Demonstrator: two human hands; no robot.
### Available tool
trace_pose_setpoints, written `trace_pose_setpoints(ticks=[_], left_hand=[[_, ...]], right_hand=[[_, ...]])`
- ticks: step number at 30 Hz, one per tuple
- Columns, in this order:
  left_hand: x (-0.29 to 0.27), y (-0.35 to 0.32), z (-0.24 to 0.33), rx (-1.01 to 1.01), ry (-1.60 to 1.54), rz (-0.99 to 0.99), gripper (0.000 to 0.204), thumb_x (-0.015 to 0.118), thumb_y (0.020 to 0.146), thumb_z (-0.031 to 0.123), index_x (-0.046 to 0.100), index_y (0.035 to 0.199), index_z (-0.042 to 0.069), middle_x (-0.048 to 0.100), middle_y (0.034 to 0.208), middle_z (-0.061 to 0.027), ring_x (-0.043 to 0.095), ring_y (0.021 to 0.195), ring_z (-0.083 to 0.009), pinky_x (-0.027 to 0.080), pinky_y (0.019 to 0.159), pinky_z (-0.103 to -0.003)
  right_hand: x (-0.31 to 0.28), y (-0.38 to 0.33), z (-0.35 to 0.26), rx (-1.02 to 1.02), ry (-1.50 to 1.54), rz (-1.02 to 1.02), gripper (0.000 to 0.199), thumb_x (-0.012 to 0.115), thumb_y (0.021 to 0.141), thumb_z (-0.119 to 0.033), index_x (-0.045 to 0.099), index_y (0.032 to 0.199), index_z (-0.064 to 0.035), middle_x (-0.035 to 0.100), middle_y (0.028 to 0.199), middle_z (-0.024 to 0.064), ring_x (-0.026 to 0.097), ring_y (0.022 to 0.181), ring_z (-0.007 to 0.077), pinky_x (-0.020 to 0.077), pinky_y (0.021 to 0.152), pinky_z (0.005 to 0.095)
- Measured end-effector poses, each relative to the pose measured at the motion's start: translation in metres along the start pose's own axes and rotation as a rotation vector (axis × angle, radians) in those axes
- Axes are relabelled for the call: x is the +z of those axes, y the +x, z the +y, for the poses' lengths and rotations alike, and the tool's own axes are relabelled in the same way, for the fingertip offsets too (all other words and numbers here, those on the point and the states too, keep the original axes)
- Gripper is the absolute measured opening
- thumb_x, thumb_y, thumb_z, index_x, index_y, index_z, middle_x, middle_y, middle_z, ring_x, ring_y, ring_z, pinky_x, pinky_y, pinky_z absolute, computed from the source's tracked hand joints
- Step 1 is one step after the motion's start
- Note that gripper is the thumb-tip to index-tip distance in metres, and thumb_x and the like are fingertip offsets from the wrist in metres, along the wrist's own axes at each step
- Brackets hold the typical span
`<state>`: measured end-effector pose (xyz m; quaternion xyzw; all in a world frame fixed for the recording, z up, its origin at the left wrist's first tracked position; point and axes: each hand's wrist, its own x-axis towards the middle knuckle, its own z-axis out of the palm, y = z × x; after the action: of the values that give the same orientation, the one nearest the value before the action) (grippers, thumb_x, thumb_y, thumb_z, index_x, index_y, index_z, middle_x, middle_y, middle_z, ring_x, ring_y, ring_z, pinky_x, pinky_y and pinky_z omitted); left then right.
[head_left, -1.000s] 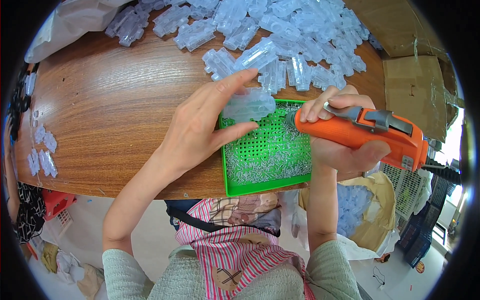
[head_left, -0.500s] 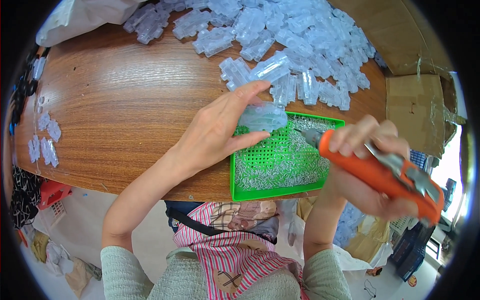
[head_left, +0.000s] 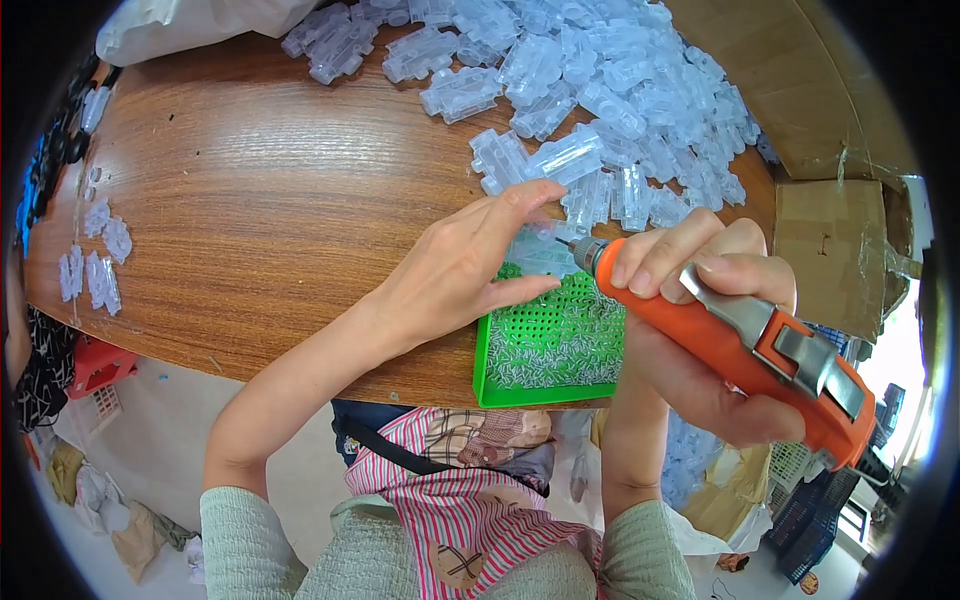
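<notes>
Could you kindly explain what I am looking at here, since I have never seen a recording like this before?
This is one view from a fisheye camera worn on a person's head, looking down at their own bare hands, so straight edges bend near the rim. The left hand holds a clear plastic piece over a green tray of small pale screws at the edge of a wooden table. The right hand grips an orange electric screwdriver with its tip at that piece. A large heap of similar clear plastic parts lies farther back, and a few more parts sit at the far left.
</notes>
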<state>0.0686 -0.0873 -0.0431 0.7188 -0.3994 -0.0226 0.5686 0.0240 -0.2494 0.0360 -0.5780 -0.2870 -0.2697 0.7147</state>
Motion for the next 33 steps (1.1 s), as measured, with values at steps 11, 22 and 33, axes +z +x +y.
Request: trace_pose_setpoints(ticks=[11, 22, 33], left_hand=[[-0.001, 0.002, -0.001, 0.044, -0.008, 0.011, 0.067, 0.077, 0.074, 0.014, 0.043, 0.132, 0.007, 0.061, 0.109, -0.0143, 0.062, 0.098, -0.0315, 0.052, 0.082, -0.040], [-0.076, 0.007, 0.029, -0.297, 0.441, -0.050, 0.041, 0.069, 0.078, 0.008, 0.057, 0.117, 0.005, 0.060, 0.105, -0.0136, 0.060, 0.097, -0.0306, 0.048, 0.086, -0.039], [-0.048, 0.049, -0.026, 0.150, 0.680, -0.246, 0.052, 0.069, 0.069, 0.002, 0.056, 0.117, 0.016, 0.053, 0.120, -0.0074, 0.041, 0.121, -0.0361, 0.033, 0.105, -0.046]], right_hand=[[-0.001, 0.003, -0.001, 0.085, -0.049, -0.211, 0.095, 0.054, 0.073, -0.081, 0.054, 0.107, 0.0071, 0.050, 0.086, 0.0107, 0.058, 0.076, 0.0241, 0.0494, 0.062, 0.0378], [-0.019, 0.023, -0.038, 0.208, 0.064, 0.066, 0.083, 0.051, 0.082, -0.072, 0.056, 0.112, 0.0050, 0.044, 0.077, 0.0074, 0.049, 0.065, 0.0196, 0.0467, 0.054, 0.0326], [-0.019, -0.011, -0.006, 0.195, -0.011, 0.143, 0.091, 0.049, 0.080, -0.077, 0.051, 0.103, 0.0110, 0.049, 0.079, 0.0099, 0.056, 0.068, 0.0171, 0.0536, 0.057, 0.0313]])
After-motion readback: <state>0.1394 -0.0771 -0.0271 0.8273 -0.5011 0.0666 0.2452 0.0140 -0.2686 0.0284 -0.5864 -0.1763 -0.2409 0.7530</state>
